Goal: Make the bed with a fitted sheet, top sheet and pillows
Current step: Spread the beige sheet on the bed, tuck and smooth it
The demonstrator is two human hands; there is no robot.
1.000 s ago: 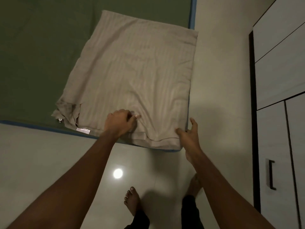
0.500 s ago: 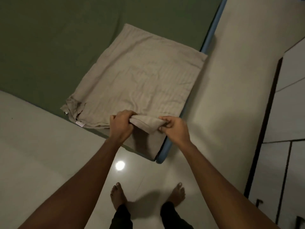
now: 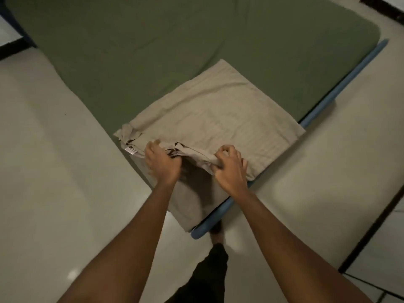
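Clamps the left grip [image 3: 162, 164] on a bunched fold at the near edge of the folded beige striped fabric sheet [image 3: 218, 119]. Pinches the same lifted edge in the right grip [image 3: 230, 169], fingers curled tight round it. Holds that raised layer between both grips, near each other but apart. Keeps the rest of the sheet flat beyond the grips, on the olive-green fitted sheet [image 3: 175, 51] over the mattress, at its near corner. Shows a small white label [image 3: 130, 150] just left of the left grip, a blue rounded bed edge [image 3: 328, 92] right of the right grip, and pale glossy floor [image 3: 43, 171] far left of both.
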